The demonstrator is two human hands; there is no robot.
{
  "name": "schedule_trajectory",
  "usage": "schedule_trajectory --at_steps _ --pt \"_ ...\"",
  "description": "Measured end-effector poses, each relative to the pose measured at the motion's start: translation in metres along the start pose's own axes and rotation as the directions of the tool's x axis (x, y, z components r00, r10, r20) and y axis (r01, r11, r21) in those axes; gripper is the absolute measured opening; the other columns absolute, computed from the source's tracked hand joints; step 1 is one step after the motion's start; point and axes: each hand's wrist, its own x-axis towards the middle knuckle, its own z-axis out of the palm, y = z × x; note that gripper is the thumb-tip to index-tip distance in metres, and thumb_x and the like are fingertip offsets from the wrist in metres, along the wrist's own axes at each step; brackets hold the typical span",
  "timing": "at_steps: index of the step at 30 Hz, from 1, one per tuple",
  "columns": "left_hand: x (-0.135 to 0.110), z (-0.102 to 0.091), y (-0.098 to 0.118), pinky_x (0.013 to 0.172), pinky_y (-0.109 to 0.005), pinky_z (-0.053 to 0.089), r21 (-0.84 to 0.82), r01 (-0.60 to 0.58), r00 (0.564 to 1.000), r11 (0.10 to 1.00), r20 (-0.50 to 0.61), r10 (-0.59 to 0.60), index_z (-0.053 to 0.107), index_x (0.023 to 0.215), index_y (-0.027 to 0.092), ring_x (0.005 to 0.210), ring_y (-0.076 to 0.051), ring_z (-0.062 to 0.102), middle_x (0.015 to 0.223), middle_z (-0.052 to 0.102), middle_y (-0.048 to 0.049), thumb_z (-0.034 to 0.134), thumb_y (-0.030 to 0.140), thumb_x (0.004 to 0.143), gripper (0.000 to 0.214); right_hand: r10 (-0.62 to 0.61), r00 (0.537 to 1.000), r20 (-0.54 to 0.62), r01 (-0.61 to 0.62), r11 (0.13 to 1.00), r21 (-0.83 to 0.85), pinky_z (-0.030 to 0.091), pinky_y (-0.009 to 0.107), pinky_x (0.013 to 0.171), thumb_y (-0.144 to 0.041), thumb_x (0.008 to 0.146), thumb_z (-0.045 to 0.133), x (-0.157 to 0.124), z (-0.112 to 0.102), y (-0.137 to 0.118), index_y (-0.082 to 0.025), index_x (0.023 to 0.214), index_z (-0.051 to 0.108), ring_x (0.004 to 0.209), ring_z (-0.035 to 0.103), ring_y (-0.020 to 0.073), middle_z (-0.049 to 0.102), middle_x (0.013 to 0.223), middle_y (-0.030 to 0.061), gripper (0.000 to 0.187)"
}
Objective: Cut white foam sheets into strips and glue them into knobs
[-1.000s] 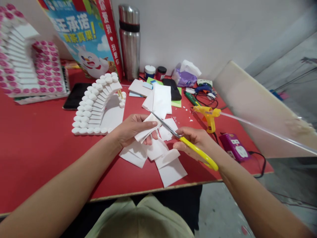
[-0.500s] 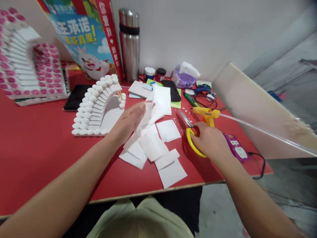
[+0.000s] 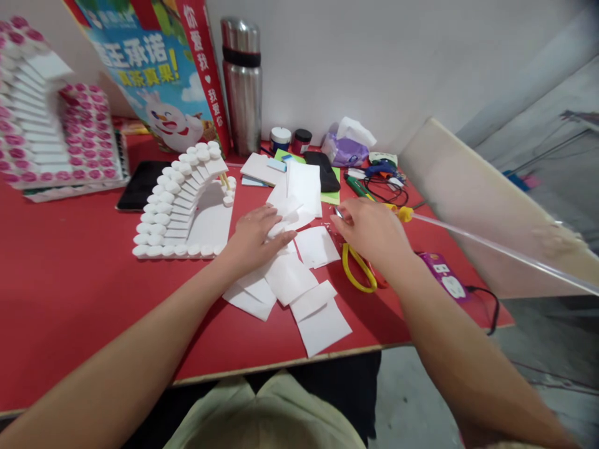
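Observation:
My left hand (image 3: 255, 240) lies palm down on loose white paper pieces (image 3: 290, 274), its fingers stretched out and thumb apart. My right hand (image 3: 374, 231) is curled over the blades of yellow-handled scissors (image 3: 347, 265). A bit of blade shows between its thumb and forefinger, and the handle loops lie below the palm. Behind that hand, the yellow glue gun (image 3: 405, 214) is mostly hidden, with a long clear glue stick (image 3: 468, 234) running out to the right. Left of my left hand stands a white model staircase (image 3: 180, 209) edged with round white pieces.
A bigger pink-and-white staircase model (image 3: 88, 134) stands at far left, near a dark phone (image 3: 143, 184). Along the wall are a printed bag (image 3: 154, 68), steel flask (image 3: 243, 93), paint jars (image 3: 281, 138) and tissue pack (image 3: 346, 149). A purple power socket (image 3: 442, 274) lies right.
My left hand has lowered onto the papers and spread its fingers. My right hand has moved up from the scissors' handle over the blades, and the scissors have shifted slightly left.

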Motion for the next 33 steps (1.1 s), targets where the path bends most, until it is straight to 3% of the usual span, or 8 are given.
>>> schedule_trajectory --at_steps 2,8,12,16,24,26,29,33 --pt "0.000 0.000 0.002 0.122 -0.055 0.031 -0.006 -0.036 0.999 0.999 0.013 0.036 0.075 0.120 0.016 0.146 -0.039 0.049 0.143 0.066 -0.0213 0.056 0.066 0.095 0.059 0.021 0.999 -0.037 -0.019 0.999 0.046 0.050 0.041 0.094 -0.032 0.101 0.052 0.024 0.008 -0.005 -0.010 0.116 0.068 0.113 0.068 0.0349 0.073 0.118 0.0221 0.031" --pt "-0.004 0.000 0.011 0.125 -0.056 0.024 -0.018 -0.136 0.983 0.990 0.120 0.138 0.074 0.117 0.018 0.126 -0.032 0.065 0.129 0.074 -0.0142 0.052 0.060 0.101 0.050 0.077 0.990 0.118 -0.099 0.978 0.184 0.051 0.037 0.087 -0.042 0.096 0.060 0.069 0.031 -0.008 -0.011 0.102 0.074 0.105 0.071 0.0314 0.077 0.111 0.0194 0.034" --pt "-0.007 0.001 0.011 0.123 -0.055 0.032 0.106 -0.196 0.979 0.975 0.080 0.188 0.068 0.133 0.017 0.146 -0.035 0.050 0.149 0.061 -0.0189 0.051 0.061 0.101 0.057 0.093 0.992 0.084 -0.104 0.985 0.140 0.052 0.036 0.085 -0.035 0.094 0.062 0.074 0.037 -0.014 -0.013 0.102 0.076 0.105 0.071 0.0305 0.078 0.112 0.0176 0.027" --pt "-0.005 0.001 0.006 0.126 -0.060 0.026 0.210 -0.088 0.996 0.974 0.017 0.086 0.058 0.147 0.014 0.160 -0.040 0.024 0.167 0.038 -0.0230 0.052 0.066 0.099 0.071 0.094 0.994 0.053 -0.099 0.990 0.104 0.052 0.035 0.083 -0.022 0.091 0.060 0.075 0.044 -0.017 -0.012 0.103 0.076 0.106 0.072 0.0312 0.077 0.112 0.0181 0.023" --pt "-0.004 0.003 0.008 0.127 -0.068 0.013 0.130 -0.111 0.985 0.985 0.144 0.092 0.069 0.133 0.019 0.150 -0.036 0.045 0.147 0.064 -0.0153 0.049 0.062 0.101 0.057 0.107 0.989 -0.100 -0.101 0.993 0.057 0.051 0.038 0.085 -0.019 0.096 0.056 0.076 0.038 -0.013 -0.010 0.106 0.074 0.100 0.070 0.0303 0.075 0.108 0.0191 0.023" --pt "-0.005 0.004 0.009 0.126 -0.068 0.013 0.123 -0.128 0.983 0.984 0.146 0.110 0.069 0.131 0.020 0.150 -0.036 0.045 0.146 0.065 -0.0150 0.051 0.061 0.101 0.054 0.053 0.987 -0.152 -0.044 0.997 0.065 0.051 0.038 0.086 -0.028 0.097 0.060 0.077 0.035 -0.019 -0.010 0.115 0.072 0.102 0.068 0.0309 0.072 0.114 0.0197 0.028" --pt "-0.005 0.004 0.008 0.126 -0.066 0.018 0.091 -0.151 0.981 0.984 0.135 0.138 0.070 0.131 0.021 0.146 -0.037 0.049 0.145 0.065 -0.0157 0.053 0.060 0.100 0.053 -0.176 0.959 -0.223 0.204 0.973 0.110 0.050 0.040 0.091 -0.038 0.094 0.068 0.081 0.036 -0.038 -0.013 0.134 0.064 0.107 0.065 0.0312 0.065 0.126 0.0187 0.048" --pt "-0.005 0.003 0.007 0.123 -0.065 0.027 0.075 -0.172 0.978 0.982 0.136 0.161 0.072 0.128 0.019 0.135 -0.037 0.058 0.141 0.067 -0.0172 0.053 0.059 0.101 0.052 -0.413 0.896 -0.165 0.431 0.898 0.088 0.048 0.043 0.097 -0.026 0.091 0.069 0.093 0.040 -0.068 -0.017 0.136 0.065 0.116 0.060 0.0327 0.060 0.131 0.0186 0.046"
